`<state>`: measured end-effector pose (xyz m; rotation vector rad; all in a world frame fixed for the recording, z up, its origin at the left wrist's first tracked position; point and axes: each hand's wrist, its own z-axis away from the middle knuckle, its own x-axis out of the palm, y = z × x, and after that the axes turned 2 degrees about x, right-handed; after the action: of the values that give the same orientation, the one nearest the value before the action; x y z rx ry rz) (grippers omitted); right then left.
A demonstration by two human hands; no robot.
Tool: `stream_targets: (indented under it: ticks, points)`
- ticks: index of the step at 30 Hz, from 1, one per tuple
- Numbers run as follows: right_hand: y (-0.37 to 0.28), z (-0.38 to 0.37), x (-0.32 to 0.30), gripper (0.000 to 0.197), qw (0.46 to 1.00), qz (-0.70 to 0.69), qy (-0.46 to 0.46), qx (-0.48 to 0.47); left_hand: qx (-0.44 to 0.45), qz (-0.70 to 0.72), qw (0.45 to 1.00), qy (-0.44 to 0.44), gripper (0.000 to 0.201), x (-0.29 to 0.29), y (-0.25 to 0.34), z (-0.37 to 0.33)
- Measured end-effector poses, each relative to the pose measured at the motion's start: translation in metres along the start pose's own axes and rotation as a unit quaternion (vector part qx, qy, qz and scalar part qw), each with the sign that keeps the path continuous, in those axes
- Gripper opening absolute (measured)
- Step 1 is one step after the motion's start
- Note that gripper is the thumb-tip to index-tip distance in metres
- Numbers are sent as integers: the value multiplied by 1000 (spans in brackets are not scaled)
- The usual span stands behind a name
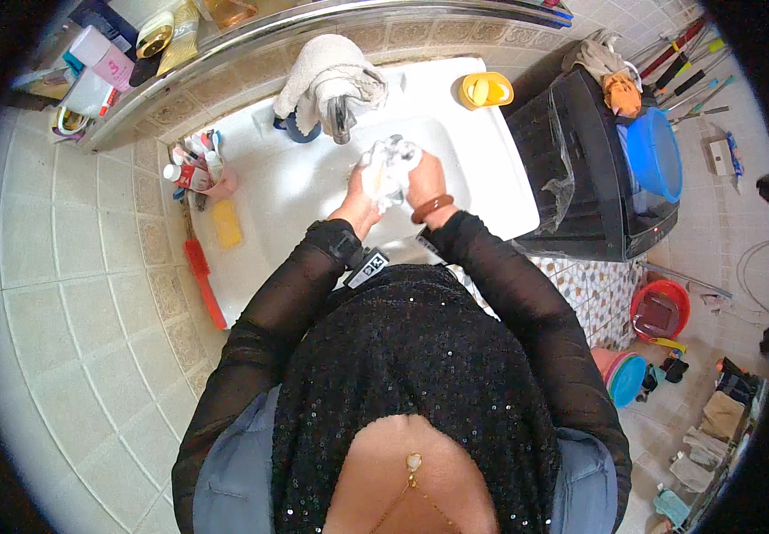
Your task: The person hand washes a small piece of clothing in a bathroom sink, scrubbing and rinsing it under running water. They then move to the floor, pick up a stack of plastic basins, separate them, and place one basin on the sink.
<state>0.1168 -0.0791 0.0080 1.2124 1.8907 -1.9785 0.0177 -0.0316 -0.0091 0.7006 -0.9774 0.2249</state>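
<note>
Over the basin of the white sink (pixel 260 191), my left hand (pixel 357 203) and my right hand (pixel 427 181) are closed on a crumpled white bundle (pixel 386 173) with darker patches. It looks like wet or soapy cloth, but its exact kind cannot be made out. My left hand grips its left side and my right hand its right side; some fingers are hidden. Just above the bundle is the metal faucet (pixel 342 126), with a beige towel (pixel 324 76) draped over its base.
A yellow soap dish (pixel 502 90) sits on the sink's back right corner. At the left are a pink cup (pixel 222 187) of tubes, a yellow sponge (pixel 226 223) and a red brush (pixel 202 276). A black washing machine (pixel 571 169) bearing a blue basin (pixel 656 153) stands right.
</note>
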Motion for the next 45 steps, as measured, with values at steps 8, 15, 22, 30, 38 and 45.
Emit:
stream_targets:
  ticks: [8,15,22,30,38,45]
  points:
    - [10,-5,-4,28,988,-119,-68,69,-97,-19,995,32,26,1,2,9]
    - [17,2,-2,33,900,-411,-104,104,-164,115,971,-127,37,-19,5,-9]
    - [29,-14,-8,23,982,-179,-48,39,-141,57,988,-8,40,-28,3,-7]
    - [-16,18,8,18,987,119,-32,-99,-139,24,990,-3,38,-23,-3,6]
    - [-13,0,-5,26,995,93,-26,1,-41,25,999,15,23,-15,-2,6]
    - [-16,13,10,24,993,84,-11,-87,-48,73,995,56,18,-4,1,5]
